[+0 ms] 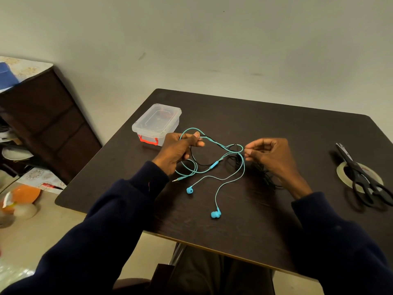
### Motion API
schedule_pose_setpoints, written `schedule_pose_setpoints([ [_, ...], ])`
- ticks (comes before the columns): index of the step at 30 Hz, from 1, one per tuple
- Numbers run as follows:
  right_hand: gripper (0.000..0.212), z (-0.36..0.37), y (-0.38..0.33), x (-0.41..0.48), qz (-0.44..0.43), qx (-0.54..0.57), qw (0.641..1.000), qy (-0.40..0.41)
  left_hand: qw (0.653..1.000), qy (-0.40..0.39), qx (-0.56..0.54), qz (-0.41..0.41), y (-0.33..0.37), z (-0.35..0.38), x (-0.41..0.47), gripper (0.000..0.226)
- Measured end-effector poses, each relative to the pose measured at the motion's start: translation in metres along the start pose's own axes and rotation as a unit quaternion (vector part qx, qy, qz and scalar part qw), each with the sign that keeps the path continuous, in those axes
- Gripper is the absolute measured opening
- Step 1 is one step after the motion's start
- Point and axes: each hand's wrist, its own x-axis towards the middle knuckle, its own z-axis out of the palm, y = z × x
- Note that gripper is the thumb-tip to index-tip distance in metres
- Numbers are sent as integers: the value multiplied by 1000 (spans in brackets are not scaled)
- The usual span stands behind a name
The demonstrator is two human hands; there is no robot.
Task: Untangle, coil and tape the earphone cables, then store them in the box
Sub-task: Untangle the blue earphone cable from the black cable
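A turquoise earphone cable [214,167] lies tangled with a black earphone cable [263,174] in the middle of the dark table [255,220]. Its two blue earbuds [215,214] and its jack rest near the front. My left hand [176,150] pinches a loop of the turquoise and black cables, lifted slightly off the table. My right hand [270,156] pinches black cable strands at the right of the tangle, with the black bundle trailing under its wrist. A clear plastic box [156,122] with a red latch stands closed behind my left hand.
Black scissors [361,177] lie on top of a roll of clear tape [342,169] at the table's right edge. A dark cabinet [46,124] stands to the left. An orange bowl [25,194] sits on the floor at the left.
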Motion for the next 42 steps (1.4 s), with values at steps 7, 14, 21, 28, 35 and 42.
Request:
schedule_pose_setpoints([
  [7, 32, 2, 4, -6, 49, -62, 992, -98, 999, 27, -36, -1, -1, -2, 0, 20],
  [14, 30, 11, 3, -11, -28, -239, 967, -79, 998, 45, -28, 40, 2, -8, -2, 19],
  [21, 17, -16, 6, -6, -35, -266, 961, 70, 989, 138, -37, 44, 0, -21, -2, 21],
  [28, 17, -48, 19, 4, -10, -330, 932, 152, 982, 181, -36, 46, -5, -26, -2, 14],
  [35, 18, -55, 23, 4, -26, -380, 910, 164, 988, 141, 35, 45, -6, -30, -4, 20],
  [42, 43, -35, -1, -4, -244, -380, 882, 137, 990, 125, 42, 48, -6, -19, -2, 18],
])
